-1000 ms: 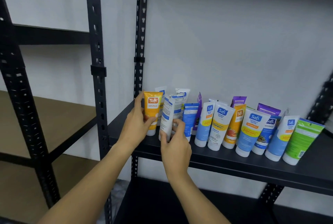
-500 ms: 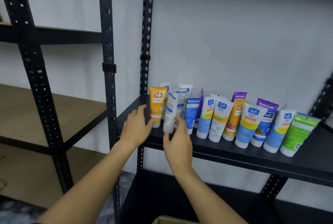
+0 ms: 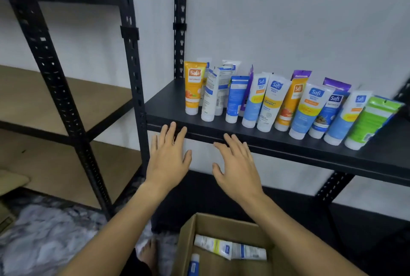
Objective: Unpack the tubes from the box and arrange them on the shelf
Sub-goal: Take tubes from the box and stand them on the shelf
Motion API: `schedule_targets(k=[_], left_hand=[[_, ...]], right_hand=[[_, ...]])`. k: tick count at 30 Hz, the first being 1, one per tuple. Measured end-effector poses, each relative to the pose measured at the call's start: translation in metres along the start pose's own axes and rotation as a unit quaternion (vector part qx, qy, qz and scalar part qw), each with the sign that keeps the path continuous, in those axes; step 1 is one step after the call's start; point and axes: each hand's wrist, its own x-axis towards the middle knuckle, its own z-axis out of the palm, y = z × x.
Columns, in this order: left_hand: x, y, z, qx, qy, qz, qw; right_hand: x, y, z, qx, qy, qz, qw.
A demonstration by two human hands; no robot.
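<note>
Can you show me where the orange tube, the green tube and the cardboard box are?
orange tube (image 3: 193,89): head view, middle of its orange front, left end of the row.
green tube (image 3: 371,122): head view, middle of its green body, right end of the row.
cardboard box (image 3: 186,240): head view, its left wall, below the shelf.

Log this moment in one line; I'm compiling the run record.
left hand: open, empty | right hand: open, empty | tubes: on shelf | box: tubes remain

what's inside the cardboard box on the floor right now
The cardboard box holds at least two white tubes lying flat and a blue-capped tube. The right forearm and the frame's bottom edge hide the rest.
</note>
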Motion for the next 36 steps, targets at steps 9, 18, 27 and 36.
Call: schedule_targets(k=[9, 18, 27, 36], left_hand=[[-0.082, 0.020, 0.095, -0.025, -0.126, -0.008, 0.992], [-0.157, 0.034, 0.187, 0.042, -0.301, 0.069, 0.950], [-0.213, 0.024, 0.249, 0.178, -0.462, 0.151, 0.856], [-0.217, 0.014, 0.285, 0.285, -0.527, 0.227, 0.768]], right_hand=[[-0.088, 0.057, 0.056, 0.032, -0.152, 0.096, 0.983], [-0.176, 0.105, 0.123, 0.018, -0.362, 0.195, 0.911], [-0.215, 0.125, 0.173, 0.037, -0.500, 0.255, 0.827], [-0.233, 0.137, 0.195, 0.015, -0.589, 0.244, 0.771]])
